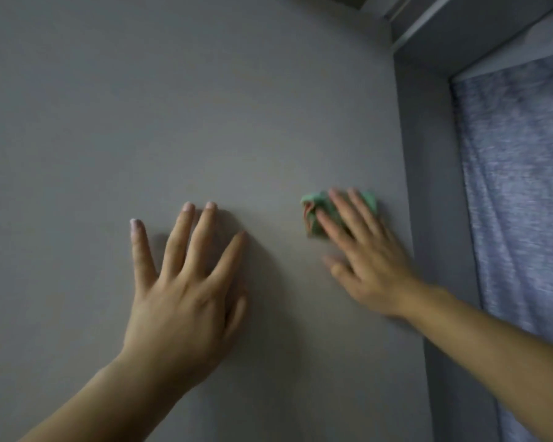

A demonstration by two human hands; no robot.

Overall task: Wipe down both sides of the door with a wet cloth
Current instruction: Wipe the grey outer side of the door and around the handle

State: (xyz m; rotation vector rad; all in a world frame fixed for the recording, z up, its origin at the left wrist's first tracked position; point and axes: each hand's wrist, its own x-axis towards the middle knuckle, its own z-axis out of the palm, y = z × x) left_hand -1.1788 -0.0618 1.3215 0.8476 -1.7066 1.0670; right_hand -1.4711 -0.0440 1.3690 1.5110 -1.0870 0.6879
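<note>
1. The cloth point(316, 215) is mostly hidden under the fingers point(348, 215) of the right hand point(367, 266), which is smeared by motion blur.
2. The door point(205, 106) is cut off at the top, left and bottom frame edges.
3. The blue fabric point(524, 186) is cropped at the right edge.

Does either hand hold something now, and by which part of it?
The right hand presses the green cloth against the door under straight fingers laid across its middle, without gripping it. The left hand lies flat on the door, holding nothing.
</note>
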